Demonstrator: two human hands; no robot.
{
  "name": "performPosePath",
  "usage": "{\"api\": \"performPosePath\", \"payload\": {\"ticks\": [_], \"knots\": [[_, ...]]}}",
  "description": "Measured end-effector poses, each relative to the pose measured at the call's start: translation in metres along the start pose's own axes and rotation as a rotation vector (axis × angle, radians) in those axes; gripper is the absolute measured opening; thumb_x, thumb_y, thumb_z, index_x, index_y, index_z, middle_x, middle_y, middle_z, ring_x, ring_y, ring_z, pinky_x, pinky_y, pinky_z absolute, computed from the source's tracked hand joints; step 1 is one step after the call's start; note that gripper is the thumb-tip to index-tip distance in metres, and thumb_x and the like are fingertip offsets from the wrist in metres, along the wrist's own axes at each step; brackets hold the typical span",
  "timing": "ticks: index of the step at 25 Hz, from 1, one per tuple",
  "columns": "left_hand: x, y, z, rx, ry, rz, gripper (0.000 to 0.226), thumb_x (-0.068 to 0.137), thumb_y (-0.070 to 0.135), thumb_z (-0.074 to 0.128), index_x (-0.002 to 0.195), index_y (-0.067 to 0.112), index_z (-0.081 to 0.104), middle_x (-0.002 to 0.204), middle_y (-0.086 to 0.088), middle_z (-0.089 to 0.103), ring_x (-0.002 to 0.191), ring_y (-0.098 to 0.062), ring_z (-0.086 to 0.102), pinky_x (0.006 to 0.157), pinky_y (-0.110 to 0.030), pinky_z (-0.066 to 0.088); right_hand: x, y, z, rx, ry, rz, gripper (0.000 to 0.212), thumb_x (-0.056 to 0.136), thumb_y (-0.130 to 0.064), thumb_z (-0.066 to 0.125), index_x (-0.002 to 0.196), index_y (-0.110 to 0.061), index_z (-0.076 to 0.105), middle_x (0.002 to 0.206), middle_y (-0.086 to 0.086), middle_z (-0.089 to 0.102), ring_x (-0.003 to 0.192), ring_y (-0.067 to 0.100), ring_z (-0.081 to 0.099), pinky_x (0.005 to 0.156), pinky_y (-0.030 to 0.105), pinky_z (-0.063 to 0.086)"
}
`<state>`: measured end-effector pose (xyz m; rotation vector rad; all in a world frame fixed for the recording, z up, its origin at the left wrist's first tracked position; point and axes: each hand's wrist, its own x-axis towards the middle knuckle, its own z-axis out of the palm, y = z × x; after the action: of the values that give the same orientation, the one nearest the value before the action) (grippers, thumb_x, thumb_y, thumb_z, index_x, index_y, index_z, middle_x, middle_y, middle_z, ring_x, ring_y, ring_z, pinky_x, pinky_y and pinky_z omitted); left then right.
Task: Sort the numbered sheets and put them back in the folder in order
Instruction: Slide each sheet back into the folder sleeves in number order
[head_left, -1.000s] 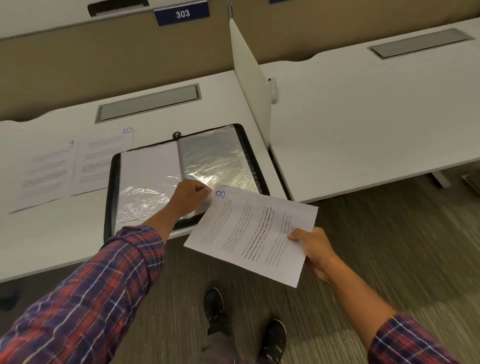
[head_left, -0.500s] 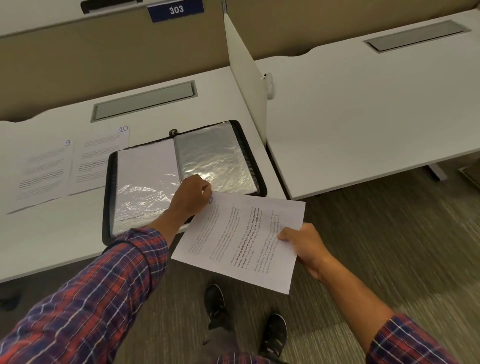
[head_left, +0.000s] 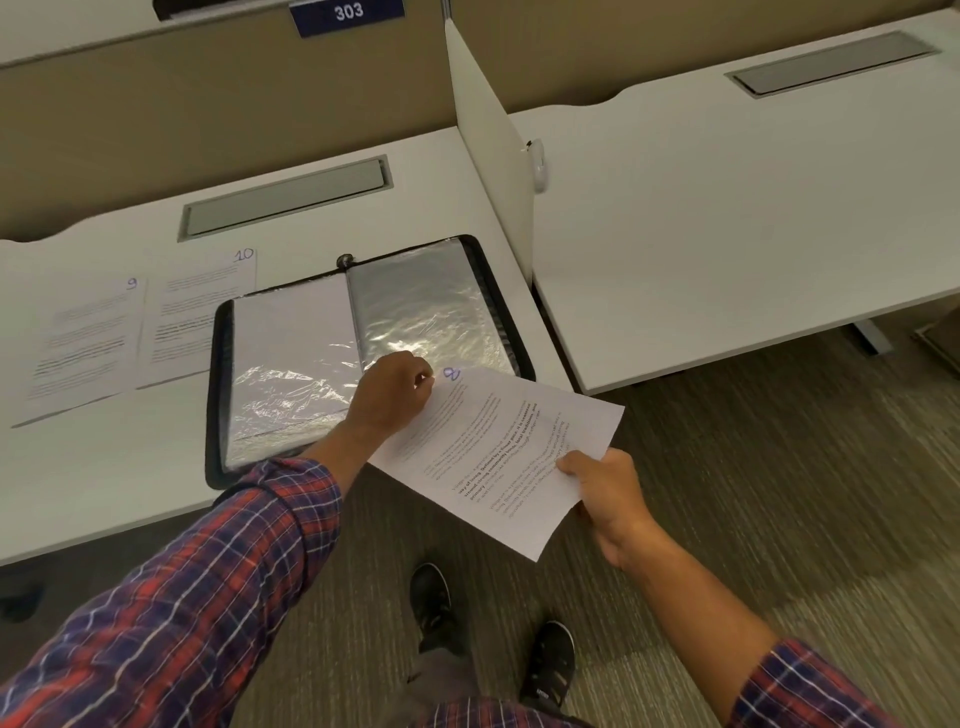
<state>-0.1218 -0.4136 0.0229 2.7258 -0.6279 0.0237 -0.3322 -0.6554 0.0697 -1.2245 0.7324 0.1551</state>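
Head view: white printed sheet marked 8 (head_left: 498, 457) hanging off the near desk edge, pinched at its near right side by the curled fingers of the right hand (head_left: 602, 483). Left hand (head_left: 389, 395) with fingers curled tight, seemingly pinching the near edge of the clear plastic sleeve (head_left: 431, 312) on the right page of the open black zip-edged folder (head_left: 215, 395). White sheets marked 9 (head_left: 78, 343) and 10 (head_left: 197, 312) lying left of it on the white desk (head_left: 104, 483). Best done by lifting the sleeve mouth, leading with the numbered corner, keeping the paper flat, and sliding slowly to avoid creases.
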Motion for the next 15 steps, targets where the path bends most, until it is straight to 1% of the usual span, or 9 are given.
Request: {"api": "performPosePath", "payload": {"ticks": [3,6,7,9,10,11,12,13,15], "knots": [[-0.003,0.004,0.002,-0.014,0.002,-0.037,0.021,0.094,0.028,0.072,0.108,0.013,0.076,0.105,-0.004,0.073,0.096,-0.022,0.067,0.088,-0.045,0.059,0.0,0.01,0.004,-0.01,-0.022,-0.021,0.027,0.104,-0.005,0.056,0.115,-0.027,0.068,0.113,-0.002,0.076,0.105,0.018,0.073,0.085,0.032,0.059],[-0.003,0.005,0.002,0.039,-0.084,-0.198,0.05,0.091,0.048,0.074,0.129,0.017,0.066,0.134,-0.006,0.064,0.124,-0.028,0.059,0.106,-0.05,0.048,0.004,0.019,0.007,-0.029,-0.026,-0.003,0.027,0.105,-0.008,0.056,0.12,-0.029,0.065,0.115,-0.003,0.075,0.106,0.015,0.071,0.084,0.03,0.059],[-0.004,0.003,0.004,0.07,-0.114,-0.25,0.055,0.089,0.054,0.074,0.13,0.019,0.064,0.137,-0.006,0.061,0.128,-0.029,0.056,0.106,-0.05,0.045,0.005,0.021,0.007,-0.045,-0.022,-0.004,0.028,0.105,-0.009,0.058,0.126,-0.027,0.064,0.118,-0.002,0.074,0.106,0.014,0.071,0.084,0.029,0.059],[-0.006,0.0,0.007,0.069,-0.126,-0.308,0.053,0.088,0.058,0.074,0.122,0.02,0.063,0.135,-0.006,0.059,0.127,-0.029,0.053,0.104,-0.051,0.043,0.01,0.024,0.009,-0.141,0.055,-0.067,0.039,0.102,-0.015,0.065,0.139,-0.025,0.056,0.125,-0.001,0.069,0.109,0.013,0.068,0.083,0.029,0.059],[-0.007,-0.002,0.009,0.053,-0.119,-0.319,0.051,0.088,0.058,0.073,0.119,0.02,0.063,0.135,-0.006,0.058,0.127,-0.029,0.052,0.104,-0.051,0.043,0.013,0.025,0.01,-0.24,0.138,-0.134,0.051,0.1,-0.021,0.069,0.146,-0.025,0.048,0.132,0.0,0.064,0.116,0.015,0.065,0.088,0.034,0.058],[-0.007,-0.003,0.011,0.044,-0.113,-0.321,0.05,0.088,0.059,0.073,0.119,0.02,0.063,0.135,-0.006,0.058,0.127,-0.029,0.052,0.104,-0.051,0.043,0.016,0.026,0.011,-0.374,0.229,-0.214,0.064,0.097,-0.029,0.072,0.153,-0.026,0.039,0.141,0.001,0.057,0.126,0.018,0.058,0.098,0.041,0.055],[-0.007,-0.004,0.012,0.048,-0.11,-0.321,0.05,0.089,0.059,0.072,0.119,0.02,0.063,0.136,-0.006,0.057,0.128,-0.03,0.051,0.104,-0.052,0.043,0.019,0.026,0.014,-0.524,0.301,-0.316,0.074,0.096,-0.035,0.073,0.157,-0.025,0.032,0.15,0.001,0.049,0.135,0.02,0.049,0.108,0.047,0.047],[-0.007,-0.005,0.013,0.057,-0.108,-0.318,0.051,0.089,0.06,0.071,0.12,0.021,0.063,0.136,-0.006,0.057,0.128,-0.03,0.051,0.104,-0.052,0.043,0.021,0.024,0.019,-0.645,0.331,-0.442,0.078,0.095,-0.038,0.072,0.159,-0.024,0.029,0.155,0.001,0.043,0.139,0.017,0.041,0.115,0.047,0.038],[-0.007,-0.005,0.013,0.085,-0.106,-0.312,0.052,0.089,0.062,0.069,0.122,0.022,0.062,0.137,-0.006,0.056,0.128,-0.029,0.051,0.104,-0.052,0.043,0.027,0.018,0.034,-0.792,0.246,-0.697,0.074,0.095,-0.037,0.071,0.157,-0.021,0.033,0.151,0.0,0.045,0.133,0.007,0.039,0.115,0.039,0.03]]}}
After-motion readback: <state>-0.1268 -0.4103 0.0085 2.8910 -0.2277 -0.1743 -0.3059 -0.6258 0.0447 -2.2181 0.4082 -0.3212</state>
